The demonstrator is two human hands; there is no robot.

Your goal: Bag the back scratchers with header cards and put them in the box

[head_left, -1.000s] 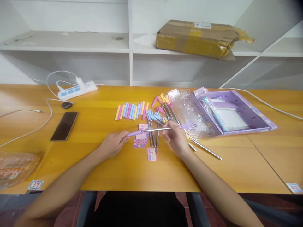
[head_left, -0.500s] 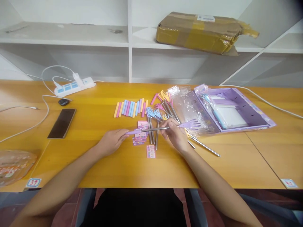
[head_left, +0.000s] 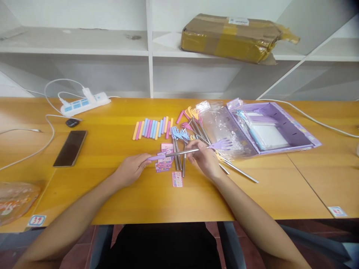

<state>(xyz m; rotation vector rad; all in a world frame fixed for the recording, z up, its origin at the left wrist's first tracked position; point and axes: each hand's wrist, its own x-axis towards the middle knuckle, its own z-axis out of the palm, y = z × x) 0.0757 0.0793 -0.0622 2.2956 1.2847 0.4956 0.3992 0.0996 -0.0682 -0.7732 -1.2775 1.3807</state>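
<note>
Purple scratcher (head_left: 182, 152) held above the table (head_left: 196, 201), spanning the gap between both hands. Long axis roughly left–right; clawed head (head_left: 223, 144) points right. Left hand (head_left: 131, 170) closed around the handle (head_left: 156, 157). Right hand (head_left: 206, 160), nearer the head, fingers curled on the metal rod (head_left: 174, 154). Loose card (head_left: 177, 179) lies on the person's side of the rod.

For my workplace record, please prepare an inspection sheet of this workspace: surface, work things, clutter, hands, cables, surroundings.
Surface: wooden table, seams left and right.
Work things: purple scratcher, held; handles, mostly in a row; other scratchers, heaped; cards, one apart.
Clutter: phone, clear plastic, purple box.
Left hand: closed on purple handle end.
Right hand: closed on rod, near claw.
Cables: white cables near power strip; another at right rear.
Surroundings: taped carton on shelf.
</note>
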